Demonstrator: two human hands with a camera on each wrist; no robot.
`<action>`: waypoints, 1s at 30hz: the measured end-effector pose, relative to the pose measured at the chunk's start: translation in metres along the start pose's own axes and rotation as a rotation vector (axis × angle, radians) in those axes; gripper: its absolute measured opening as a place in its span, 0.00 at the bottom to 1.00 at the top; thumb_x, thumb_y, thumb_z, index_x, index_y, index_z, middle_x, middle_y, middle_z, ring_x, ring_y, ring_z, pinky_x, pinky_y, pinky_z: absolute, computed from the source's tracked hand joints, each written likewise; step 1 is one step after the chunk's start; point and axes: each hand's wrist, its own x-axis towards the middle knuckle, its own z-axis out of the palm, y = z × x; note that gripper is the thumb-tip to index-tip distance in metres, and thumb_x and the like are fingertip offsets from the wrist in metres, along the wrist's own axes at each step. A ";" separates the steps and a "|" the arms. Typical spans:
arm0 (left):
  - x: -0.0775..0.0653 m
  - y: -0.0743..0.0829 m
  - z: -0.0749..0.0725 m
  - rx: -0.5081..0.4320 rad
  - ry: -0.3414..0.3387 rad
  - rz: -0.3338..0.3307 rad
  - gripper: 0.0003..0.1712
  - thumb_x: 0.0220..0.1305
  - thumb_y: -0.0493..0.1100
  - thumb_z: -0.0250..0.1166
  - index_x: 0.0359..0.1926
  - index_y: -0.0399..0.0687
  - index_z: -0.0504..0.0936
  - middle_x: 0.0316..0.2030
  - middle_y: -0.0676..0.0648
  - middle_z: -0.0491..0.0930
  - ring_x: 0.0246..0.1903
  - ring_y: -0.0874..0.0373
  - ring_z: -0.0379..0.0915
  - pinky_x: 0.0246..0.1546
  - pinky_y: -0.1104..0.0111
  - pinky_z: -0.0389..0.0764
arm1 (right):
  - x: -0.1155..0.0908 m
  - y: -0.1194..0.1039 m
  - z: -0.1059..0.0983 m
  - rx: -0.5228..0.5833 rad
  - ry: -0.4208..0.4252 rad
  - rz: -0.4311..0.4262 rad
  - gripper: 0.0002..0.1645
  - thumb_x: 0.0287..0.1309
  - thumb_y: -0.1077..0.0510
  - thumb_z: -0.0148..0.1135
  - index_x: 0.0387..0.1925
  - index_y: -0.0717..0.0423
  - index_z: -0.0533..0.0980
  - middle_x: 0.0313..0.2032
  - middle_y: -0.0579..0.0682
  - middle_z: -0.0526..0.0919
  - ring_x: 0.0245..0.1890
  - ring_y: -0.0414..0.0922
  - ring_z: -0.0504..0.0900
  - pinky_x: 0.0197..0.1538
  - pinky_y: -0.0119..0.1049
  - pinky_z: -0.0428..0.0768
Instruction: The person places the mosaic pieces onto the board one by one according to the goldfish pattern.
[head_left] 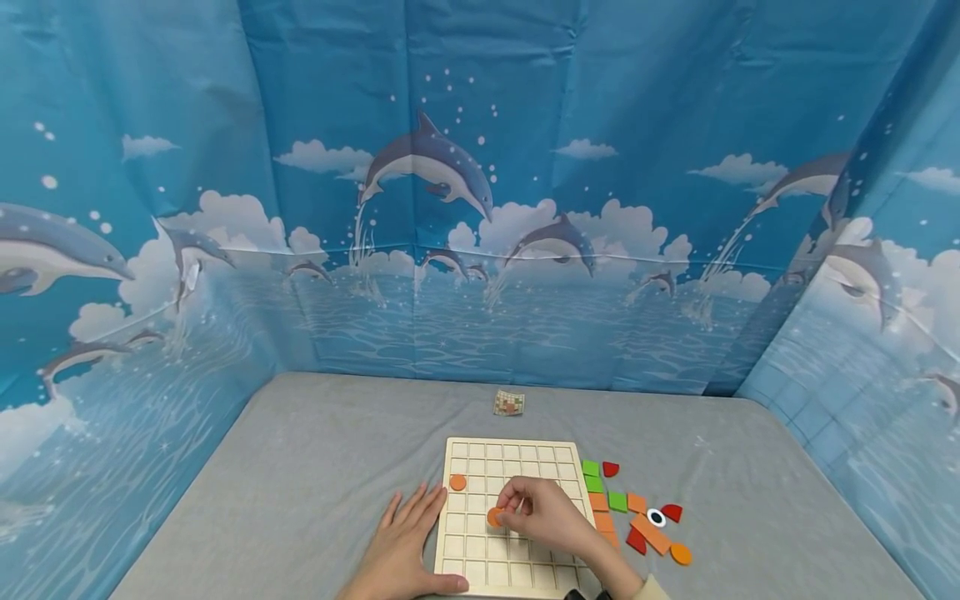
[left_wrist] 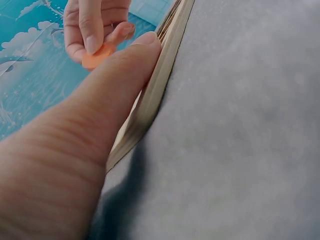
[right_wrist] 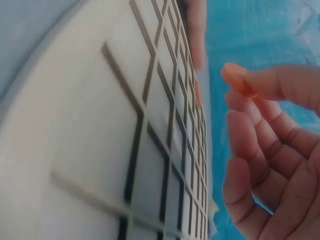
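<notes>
My right hand pinches an orange disc between thumb and fingers, above the middle of a pale wooden grid board. In the right wrist view the disc is held apart from the board's face. Another orange disc lies in a square near the board's upper left. My left hand lies spread at the board's left side, fingertips at the edge and thumb on the near left corner. The left wrist view shows that thumb against the board's rim.
Right of the board lie green squares, orange pieces, red quarter-round pieces, a white ring-like piece and an orange-yellow disc. A small patterned card sits behind the board. A dolphin-print curtain borders the grey table.
</notes>
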 end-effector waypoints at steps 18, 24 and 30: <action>-0.001 0.000 0.000 0.003 0.015 0.009 0.69 0.38 0.85 0.55 0.74 0.46 0.54 0.71 0.48 0.55 0.70 0.49 0.43 0.65 0.50 0.36 | 0.024 -0.009 0.028 -0.042 -0.024 -0.012 0.04 0.54 0.61 0.68 0.28 0.49 0.79 0.22 0.37 0.75 0.16 0.34 0.68 0.20 0.28 0.69; -0.001 0.000 0.000 -0.015 0.000 0.003 0.70 0.37 0.85 0.57 0.74 0.46 0.53 0.71 0.48 0.54 0.70 0.49 0.43 0.65 0.50 0.36 | 0.028 -0.011 0.035 -0.060 -0.020 0.021 0.05 0.52 0.60 0.69 0.27 0.48 0.79 0.22 0.36 0.75 0.16 0.33 0.68 0.19 0.28 0.68; -0.001 0.000 -0.001 0.008 0.006 0.017 0.71 0.36 0.85 0.56 0.74 0.47 0.53 0.71 0.48 0.54 0.70 0.50 0.42 0.65 0.50 0.36 | 0.030 -0.012 0.040 -0.083 -0.027 0.024 0.06 0.52 0.61 0.68 0.27 0.47 0.79 0.22 0.36 0.75 0.17 0.33 0.69 0.23 0.28 0.69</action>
